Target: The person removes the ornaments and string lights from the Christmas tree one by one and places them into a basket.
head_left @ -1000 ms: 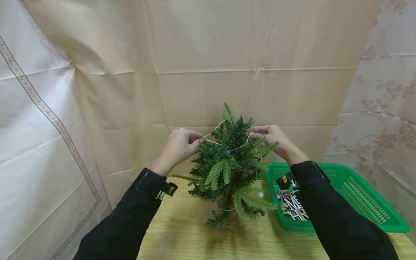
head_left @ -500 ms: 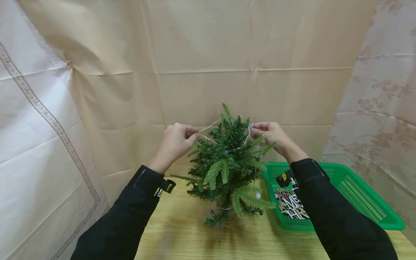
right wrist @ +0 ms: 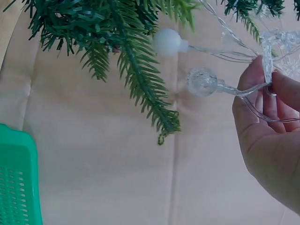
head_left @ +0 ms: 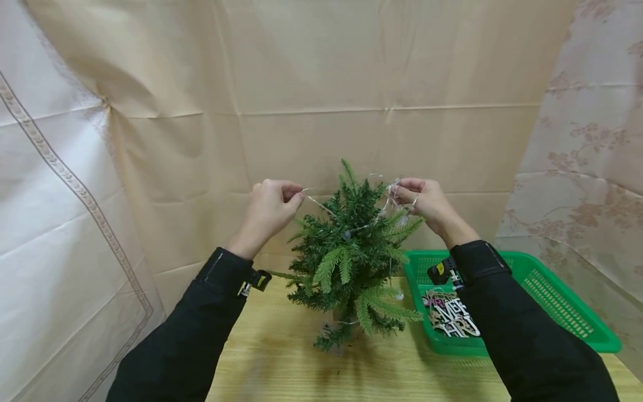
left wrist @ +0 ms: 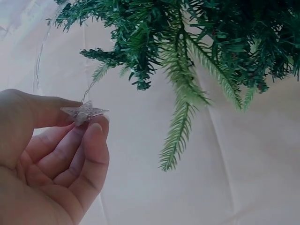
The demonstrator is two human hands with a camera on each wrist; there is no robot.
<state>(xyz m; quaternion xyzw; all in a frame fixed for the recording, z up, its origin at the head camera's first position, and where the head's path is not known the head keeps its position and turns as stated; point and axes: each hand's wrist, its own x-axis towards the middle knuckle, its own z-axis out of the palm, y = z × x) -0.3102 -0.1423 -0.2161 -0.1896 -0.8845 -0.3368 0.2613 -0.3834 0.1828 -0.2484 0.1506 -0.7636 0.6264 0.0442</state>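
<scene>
A small green Christmas tree [head_left: 346,262] stands on the table between my hands. Around its upper part runs a string of lights [head_left: 321,205] on thin clear wire. At the tree's upper left my left hand [head_left: 273,206] pinches the string by a clear star-shaped light [left wrist: 84,113], seen in the left wrist view. My right hand [head_left: 424,204], at the upper right, pinches a bundle of the string's wire and clear pieces. From those fingers hang a white ball light [right wrist: 168,42] and a clear crackled ball light [right wrist: 202,81], near a drooping branch.
A green plastic basket [head_left: 567,301] stands right of the tree, partly under my right sleeve. Cut-out letter pieces [head_left: 452,315] lie inside it. Behind the wooden table [head_left: 281,357] hangs a beige cloth [head_left: 311,67], with patterned cloths at both sides.
Both hands have risen, the left also moving outward from the tree. The string's wire has lifted with them, and more of it now shows gathered at my right hand.
</scene>
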